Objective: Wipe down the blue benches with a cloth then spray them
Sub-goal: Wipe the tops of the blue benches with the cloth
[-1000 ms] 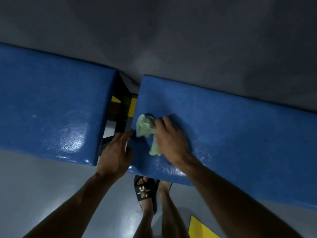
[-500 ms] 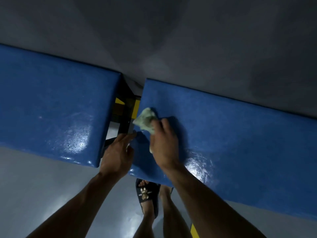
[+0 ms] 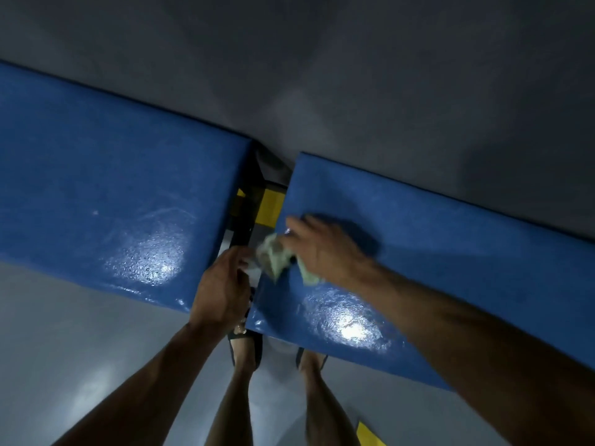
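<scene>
Head view, looking down, shows two blue benches set end to end with a narrow gap between them. The left bench (image 3: 106,201) lies to the left, the right bench (image 3: 434,252) to the right. A pale green cloth (image 3: 277,257) is bunched under the right hand (image 3: 325,249), whose fingers are curled over it at the near left corner of the right bench, right at the edge by the gap. The hand is blurred, so the exact hold on the cloth cannot be told for sure. The left hand (image 3: 222,288) is held in the gap between the benches, near the front edge; its fingers look curled, but whether anything is gripped cannot be told.

The step in hand is judged to be the wiping of the right bench, starting from its left end. It is best done with the cloth spread flatter under the palm, so more of the surface is covered at each pass. Strokes are best laid in overlapping bands from far edge to near edge, then carried along toward the right. The rolled front edge and the corner by the gap should be taken in as well. No spray bottle is seen.
</scene>
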